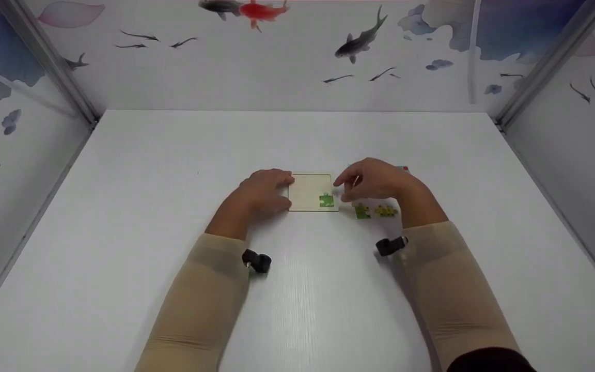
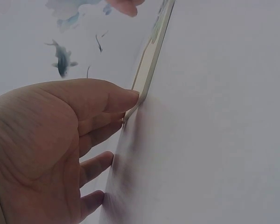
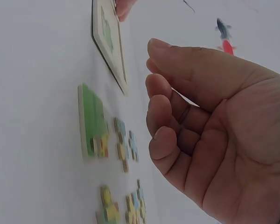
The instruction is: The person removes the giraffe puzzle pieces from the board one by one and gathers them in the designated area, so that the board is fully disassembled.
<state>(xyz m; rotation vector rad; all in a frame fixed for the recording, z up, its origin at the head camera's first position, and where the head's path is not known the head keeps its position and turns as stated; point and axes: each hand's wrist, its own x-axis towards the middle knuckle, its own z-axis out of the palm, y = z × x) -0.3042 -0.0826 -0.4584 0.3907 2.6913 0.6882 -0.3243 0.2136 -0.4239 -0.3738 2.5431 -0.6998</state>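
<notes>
A shallow, pale wooden puzzle tray [image 1: 308, 188] lies on the white table, with one green puzzle piece [image 1: 326, 201] in its near right corner. My left hand [image 1: 263, 192] touches the tray's left edge, thumb at the near corner and fingers farther along, as the left wrist view also shows. Just right of the tray hovers my right hand [image 1: 375, 178]; its fingers [image 3: 159, 109] are loosely bent with nothing visible between them. Below and beside it lie a green loose piece [image 3: 91, 121] and several others, partly hidden by the hand in the head view.
Close to my right wrist is a yellow-green piece [image 1: 386, 211]. Past the right hand a piece with red [image 1: 405, 168] peeks out. White panels with painted fish [image 1: 362, 41] enclose the table [image 1: 297, 289] at the back and sides.
</notes>
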